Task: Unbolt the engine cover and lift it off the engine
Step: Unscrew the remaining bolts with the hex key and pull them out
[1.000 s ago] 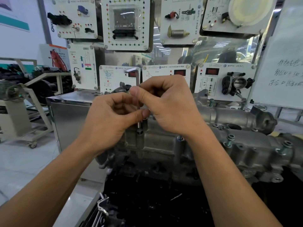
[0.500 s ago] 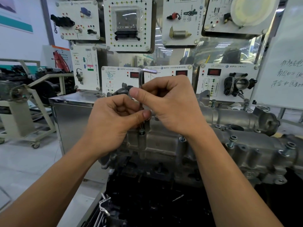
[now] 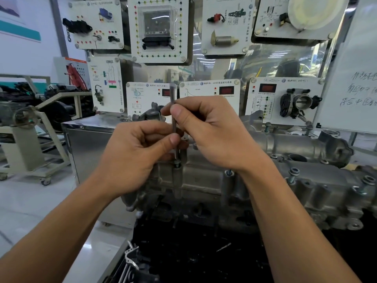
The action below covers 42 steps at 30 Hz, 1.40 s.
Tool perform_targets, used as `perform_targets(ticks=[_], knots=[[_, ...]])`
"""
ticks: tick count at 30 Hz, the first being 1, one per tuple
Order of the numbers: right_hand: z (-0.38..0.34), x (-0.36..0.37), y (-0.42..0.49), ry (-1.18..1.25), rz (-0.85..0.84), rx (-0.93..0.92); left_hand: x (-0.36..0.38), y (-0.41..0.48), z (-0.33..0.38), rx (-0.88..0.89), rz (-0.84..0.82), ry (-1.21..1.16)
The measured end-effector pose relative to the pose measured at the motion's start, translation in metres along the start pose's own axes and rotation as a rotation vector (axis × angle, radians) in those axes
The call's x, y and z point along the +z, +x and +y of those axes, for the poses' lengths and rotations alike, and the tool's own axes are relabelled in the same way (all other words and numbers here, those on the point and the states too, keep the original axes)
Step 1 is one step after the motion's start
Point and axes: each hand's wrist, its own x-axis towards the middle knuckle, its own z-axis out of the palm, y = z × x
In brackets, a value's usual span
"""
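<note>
I have both hands on the hex key [image 3: 174, 123], which stands upright with its lower tip seated in a bolt [image 3: 177, 163] at the near left corner of the engine cover [image 3: 201, 177]. My left hand [image 3: 136, 162] pinches the shaft low down between thumb and curled fingers. My right hand [image 3: 216, 135] pinches it higher up, with the thumb pressed flat against the shaft.

Compared with a second ago, the key has turned. Its short arm pointed left then and right half a second ago. Now it shows only as a small stub at the top, and I cannot tell whether it points towards me or away. My right thumb sits higher than before, so more bare shaft shows between the two thumbs. The hands are otherwise in much the same place.

The engine cover still lies on the engine, stretching off to the right. Other bolts [image 3: 293, 174] stand raised along its near edge. A steel cabinet [image 3: 91, 146] stands just behind on the left, and training boards [image 3: 130, 74] hang on the wall beyond.
</note>
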Motion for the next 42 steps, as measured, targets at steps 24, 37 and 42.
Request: perform_targets(ticks=[24,37,42], knots=[[-0.001,0.004,-0.002,0.002,0.072,0.008,-0.001,0.002,0.008,0.098,0.009,0.113],[-0.001,0.006,0.0,-0.054,0.105,-0.004,0.0,0.003,0.01,0.129,-0.089,0.136],[0.0,0.006,-0.001,0.025,0.119,-0.01,0.001,0.004,0.009,0.138,0.013,0.156]])
